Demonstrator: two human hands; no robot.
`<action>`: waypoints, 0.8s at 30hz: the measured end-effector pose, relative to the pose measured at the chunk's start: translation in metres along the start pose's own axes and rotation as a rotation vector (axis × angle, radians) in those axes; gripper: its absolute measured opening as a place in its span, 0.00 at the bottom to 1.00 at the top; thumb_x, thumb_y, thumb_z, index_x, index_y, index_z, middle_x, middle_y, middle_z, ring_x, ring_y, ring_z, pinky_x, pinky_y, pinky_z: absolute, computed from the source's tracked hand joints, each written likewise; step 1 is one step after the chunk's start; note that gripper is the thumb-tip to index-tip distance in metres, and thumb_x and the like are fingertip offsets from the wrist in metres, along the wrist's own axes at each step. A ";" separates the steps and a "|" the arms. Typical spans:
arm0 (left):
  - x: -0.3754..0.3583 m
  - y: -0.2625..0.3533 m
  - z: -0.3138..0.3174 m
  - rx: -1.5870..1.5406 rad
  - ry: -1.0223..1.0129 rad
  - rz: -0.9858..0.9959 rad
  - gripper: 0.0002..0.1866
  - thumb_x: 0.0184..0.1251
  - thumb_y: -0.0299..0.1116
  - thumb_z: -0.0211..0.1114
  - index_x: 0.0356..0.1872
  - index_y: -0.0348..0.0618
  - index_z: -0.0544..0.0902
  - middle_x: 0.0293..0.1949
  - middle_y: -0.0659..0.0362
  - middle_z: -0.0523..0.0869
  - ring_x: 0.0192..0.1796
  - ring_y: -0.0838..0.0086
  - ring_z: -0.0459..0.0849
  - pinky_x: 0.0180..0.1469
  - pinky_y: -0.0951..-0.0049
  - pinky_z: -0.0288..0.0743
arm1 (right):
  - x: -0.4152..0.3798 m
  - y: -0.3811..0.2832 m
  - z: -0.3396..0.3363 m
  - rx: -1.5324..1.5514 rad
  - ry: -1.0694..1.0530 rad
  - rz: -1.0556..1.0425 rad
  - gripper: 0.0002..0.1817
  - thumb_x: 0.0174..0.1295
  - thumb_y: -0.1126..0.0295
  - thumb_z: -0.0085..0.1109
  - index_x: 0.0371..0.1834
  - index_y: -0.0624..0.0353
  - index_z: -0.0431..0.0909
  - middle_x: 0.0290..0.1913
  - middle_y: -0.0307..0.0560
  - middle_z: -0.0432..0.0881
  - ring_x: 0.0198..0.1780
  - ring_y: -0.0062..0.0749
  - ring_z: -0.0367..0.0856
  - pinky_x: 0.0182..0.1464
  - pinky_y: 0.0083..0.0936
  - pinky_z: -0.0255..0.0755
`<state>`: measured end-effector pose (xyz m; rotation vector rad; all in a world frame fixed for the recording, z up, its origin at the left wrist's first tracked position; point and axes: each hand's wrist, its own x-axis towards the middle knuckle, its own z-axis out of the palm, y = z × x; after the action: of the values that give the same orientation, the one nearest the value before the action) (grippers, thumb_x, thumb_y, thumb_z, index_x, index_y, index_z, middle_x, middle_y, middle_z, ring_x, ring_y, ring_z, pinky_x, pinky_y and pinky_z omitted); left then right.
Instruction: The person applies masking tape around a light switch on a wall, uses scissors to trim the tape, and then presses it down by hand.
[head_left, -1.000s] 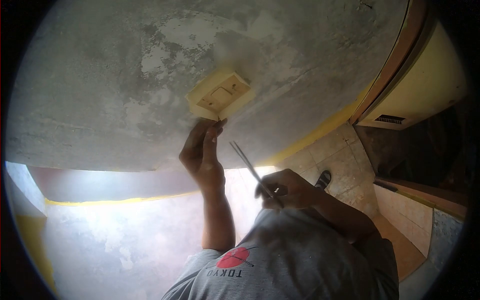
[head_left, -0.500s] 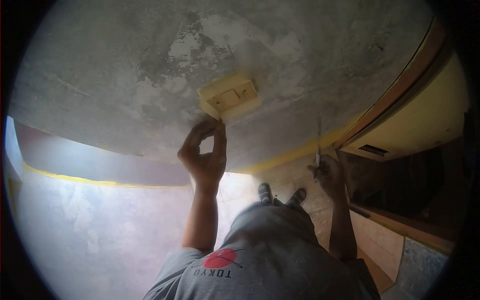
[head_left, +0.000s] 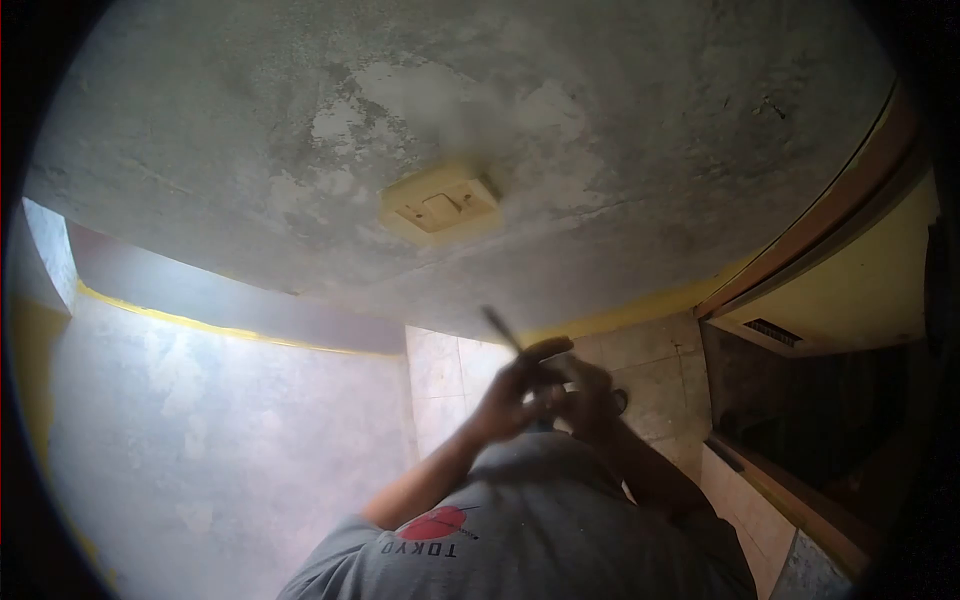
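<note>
Both hands are together in front of the chest. My left hand (head_left: 508,402) has its fingers bent close to a thin dark tool (head_left: 498,326), whose shaft points up and left toward the wall. My right hand (head_left: 588,398) touches the left one, its fingers curled. Motion blur and overlap hide which hand grips the tool and anything small between the fingers. Above them, a cream switch plate (head_left: 441,205) with a rocker in its middle is on the grey wall, with no hand touching it.
A patchy grey wall (head_left: 250,120) fills the upper view. A wooden frame (head_left: 810,235) and a pale panel with a dark vent (head_left: 773,332) stand at the right. Light floor tiles (head_left: 640,370) lie below, and a yellow-edged pale wall (head_left: 220,440) is at the left.
My left hand has left the switch plate and moved down and right. My right hand has come left and up to meet it, and the tool now tilts left. The view has shifted slightly.
</note>
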<state>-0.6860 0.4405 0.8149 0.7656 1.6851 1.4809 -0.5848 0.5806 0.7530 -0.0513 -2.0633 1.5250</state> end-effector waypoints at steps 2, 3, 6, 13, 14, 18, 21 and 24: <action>-0.007 -0.004 0.005 -0.082 0.198 0.043 0.17 0.82 0.30 0.62 0.65 0.32 0.83 0.54 0.51 0.91 0.56 0.72 0.88 0.59 0.71 0.82 | 0.017 -0.025 0.026 0.051 0.155 0.002 0.17 0.59 0.76 0.76 0.51 0.63 0.84 0.43 0.54 0.90 0.44 0.49 0.92 0.45 0.35 0.86; -0.011 -0.002 0.002 -0.096 0.200 0.055 0.17 0.82 0.30 0.62 0.65 0.32 0.83 0.54 0.51 0.91 0.56 0.72 0.88 0.59 0.71 0.82 | 0.026 -0.035 0.020 0.030 0.045 -0.003 0.19 0.58 0.77 0.77 0.53 0.64 0.83 0.44 0.55 0.89 0.45 0.48 0.92 0.46 0.35 0.86; -0.025 0.000 -0.021 0.101 0.316 0.219 0.21 0.89 0.34 0.47 0.65 0.30 0.83 0.46 0.49 0.94 0.47 0.67 0.94 0.53 0.70 0.86 | 0.044 -0.062 0.017 0.097 -0.162 0.068 0.23 0.59 0.76 0.78 0.58 0.66 0.82 0.51 0.56 0.89 0.51 0.48 0.91 0.54 0.38 0.85; -0.043 0.025 -0.077 -0.037 0.624 0.494 0.20 0.92 0.41 0.46 0.49 0.32 0.79 0.41 0.52 0.81 0.46 0.64 0.86 0.54 0.57 0.84 | 0.090 -0.077 -0.024 0.030 0.134 -0.254 0.25 0.61 0.76 0.78 0.61 0.62 0.82 0.56 0.55 0.89 0.56 0.44 0.89 0.60 0.38 0.82; -0.042 0.034 -0.086 -0.051 0.616 0.558 0.19 0.91 0.40 0.47 0.48 0.33 0.79 0.39 0.55 0.79 0.42 0.67 0.82 0.49 0.61 0.82 | 0.103 -0.064 -0.027 0.019 0.254 -0.328 0.24 0.61 0.77 0.77 0.61 0.61 0.82 0.56 0.56 0.88 0.56 0.43 0.88 0.59 0.38 0.82; -0.028 0.095 -0.112 0.280 0.655 0.774 0.07 0.78 0.28 0.67 0.41 0.38 0.78 0.35 0.62 0.74 0.34 0.78 0.68 0.41 0.77 0.68 | 0.152 -0.032 -0.041 -0.166 0.475 -0.550 0.27 0.64 0.72 0.75 0.67 0.61 0.80 0.59 0.57 0.86 0.61 0.46 0.84 0.66 0.41 0.77; -0.006 0.150 -0.127 0.756 0.804 0.929 0.17 0.61 0.18 0.81 0.39 0.42 0.78 0.34 0.66 0.73 0.35 0.83 0.69 0.41 0.82 0.64 | 0.173 -0.008 -0.030 -0.415 0.561 -0.667 0.36 0.70 0.51 0.69 0.75 0.60 0.75 0.70 0.61 0.78 0.72 0.51 0.74 0.76 0.52 0.64; 0.000 0.197 -0.135 0.807 0.853 1.013 0.18 0.61 0.21 0.83 0.39 0.44 0.78 0.34 0.69 0.72 0.35 0.84 0.69 0.39 0.81 0.65 | 0.194 0.008 -0.012 -0.506 0.726 -0.705 0.48 0.70 0.30 0.55 0.82 0.55 0.69 0.81 0.63 0.64 0.82 0.59 0.60 0.82 0.66 0.46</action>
<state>-0.8074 0.3976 1.0154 1.7816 2.8607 1.9131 -0.7446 0.6622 0.8286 -0.0505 -1.5571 0.4355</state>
